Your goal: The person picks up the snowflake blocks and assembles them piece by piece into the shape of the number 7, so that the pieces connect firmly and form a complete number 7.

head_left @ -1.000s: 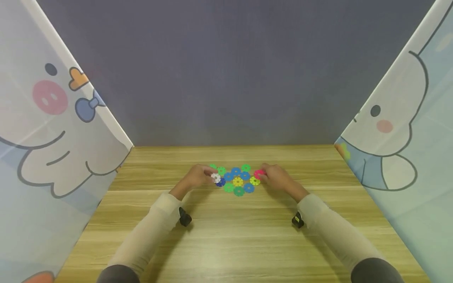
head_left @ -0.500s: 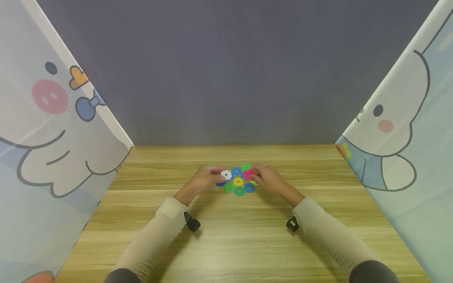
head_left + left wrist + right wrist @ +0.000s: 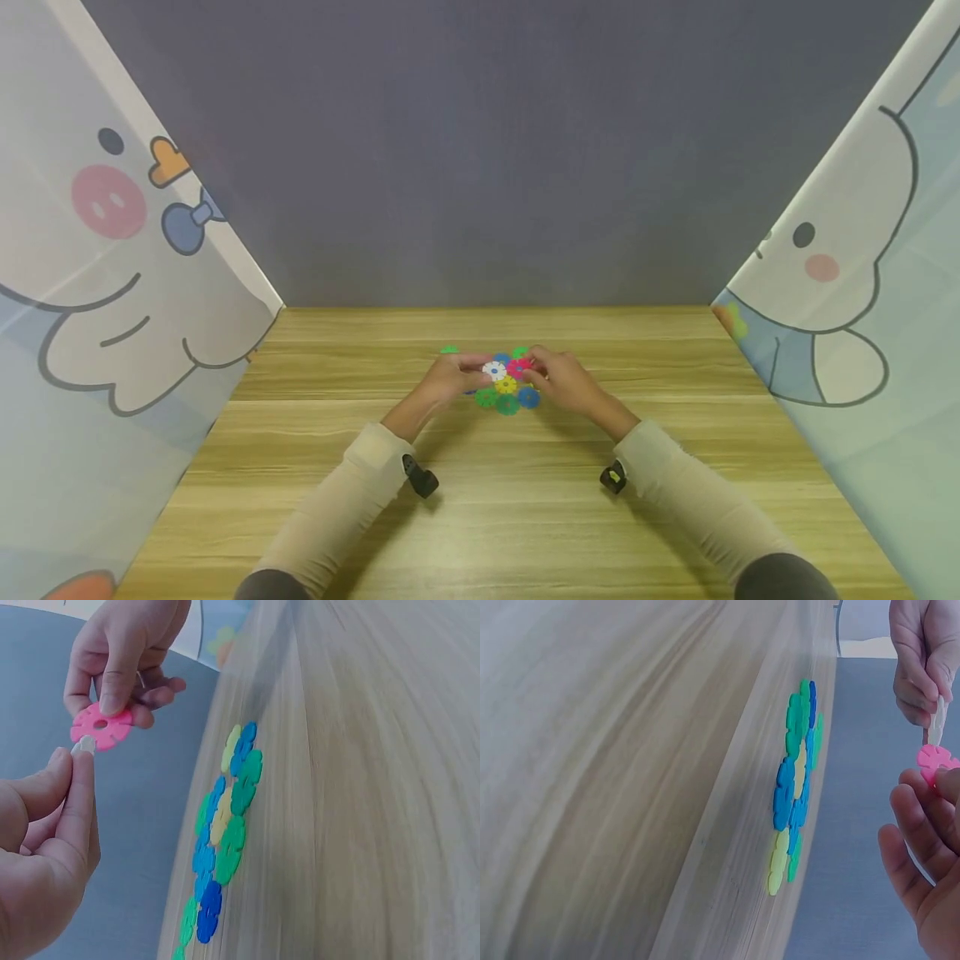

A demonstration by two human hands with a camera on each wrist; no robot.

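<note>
My left hand (image 3: 442,382) pinches a white notched plastic disc (image 3: 487,372) between thumb and fingers. A pink notched disc (image 3: 513,364) is pinched in my right hand (image 3: 567,383). Both are held above the table. In the left wrist view the edge of the white disc (image 3: 85,744) meets the lower rim of the pink disc (image 3: 84,729), the two standing at an angle to each other. In the right wrist view, the white disc (image 3: 937,721) also meets the pink disc (image 3: 931,758). Whether their slots interlock I cannot tell.
Several flat discs lie in a cluster beneath the hands, including a yellow disc (image 3: 506,389), a dark green disc (image 3: 507,410), a blue disc (image 3: 528,403) and a light green disc (image 3: 486,402). The wooden table (image 3: 510,517) is bounded by a grey panel (image 3: 487,167) behind and printed side panels.
Both hands have moved inward over the cluster, the left going right with the white disc and the right going left with the pink one. The discs now meet, where they were apart before.
</note>
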